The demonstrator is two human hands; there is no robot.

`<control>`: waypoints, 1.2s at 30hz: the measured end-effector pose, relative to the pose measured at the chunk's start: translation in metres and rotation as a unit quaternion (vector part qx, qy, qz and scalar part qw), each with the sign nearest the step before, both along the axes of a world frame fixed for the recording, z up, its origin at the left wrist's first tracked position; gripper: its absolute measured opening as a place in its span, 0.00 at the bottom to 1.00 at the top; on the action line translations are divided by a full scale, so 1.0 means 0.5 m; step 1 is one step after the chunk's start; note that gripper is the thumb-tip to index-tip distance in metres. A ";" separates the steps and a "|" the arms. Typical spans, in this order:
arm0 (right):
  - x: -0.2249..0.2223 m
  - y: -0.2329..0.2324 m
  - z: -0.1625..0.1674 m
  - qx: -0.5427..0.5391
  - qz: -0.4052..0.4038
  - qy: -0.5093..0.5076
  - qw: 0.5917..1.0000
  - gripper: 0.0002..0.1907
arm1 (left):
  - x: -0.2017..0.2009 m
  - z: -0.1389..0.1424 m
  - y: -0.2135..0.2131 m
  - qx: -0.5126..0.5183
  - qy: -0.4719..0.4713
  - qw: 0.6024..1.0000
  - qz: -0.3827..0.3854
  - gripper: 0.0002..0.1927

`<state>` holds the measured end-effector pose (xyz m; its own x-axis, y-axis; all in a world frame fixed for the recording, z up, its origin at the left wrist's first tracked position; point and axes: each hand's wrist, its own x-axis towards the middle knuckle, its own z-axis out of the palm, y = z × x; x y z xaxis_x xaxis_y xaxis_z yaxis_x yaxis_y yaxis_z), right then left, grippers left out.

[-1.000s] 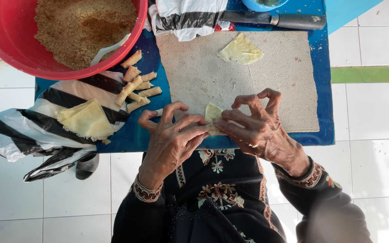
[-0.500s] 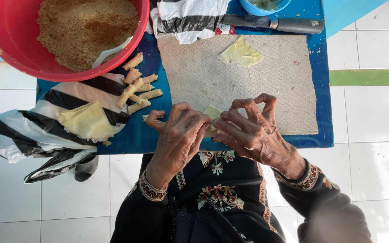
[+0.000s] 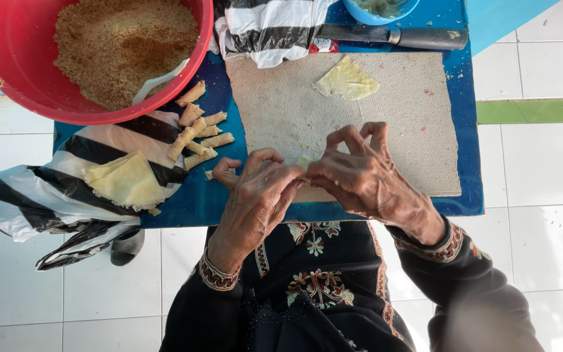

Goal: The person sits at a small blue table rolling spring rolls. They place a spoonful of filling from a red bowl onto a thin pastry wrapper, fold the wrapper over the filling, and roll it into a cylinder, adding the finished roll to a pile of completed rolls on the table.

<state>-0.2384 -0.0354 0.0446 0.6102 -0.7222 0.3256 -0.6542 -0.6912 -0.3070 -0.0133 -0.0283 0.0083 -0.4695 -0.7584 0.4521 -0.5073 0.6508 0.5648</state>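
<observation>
My left hand and my right hand meet over the near edge of a grey board, fingers pinched together on a small pale pastry piece that is mostly hidden between them. A folded pastry sheet lies alone on the board's far side. To the left, several finished little rolls lie beside a stack of pale wrappers on a black-and-white striped plastic bag.
A red bowl of brown crumbly filling with a white spoon stands at the far left. A knife and a blue bowl lie behind the board on the blue table. White floor tiles surround it.
Both hands have drawn closer together over the pastry piece, fingers curling tighter around it. The view has shifted slightly.
</observation>
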 end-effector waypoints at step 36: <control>0.007 0.017 -0.047 -0.065 -0.087 0.035 0.993 0.11 | -0.010 -0.019 0.009 -0.089 -0.132 0.985 0.061 0.12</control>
<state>-0.2352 -0.0270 0.0212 0.5044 -0.7736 0.3836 -0.7839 -0.5965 -0.1721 -0.0183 -0.0240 -0.0011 -0.4986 -0.7357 0.4583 -0.7016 0.6531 0.2850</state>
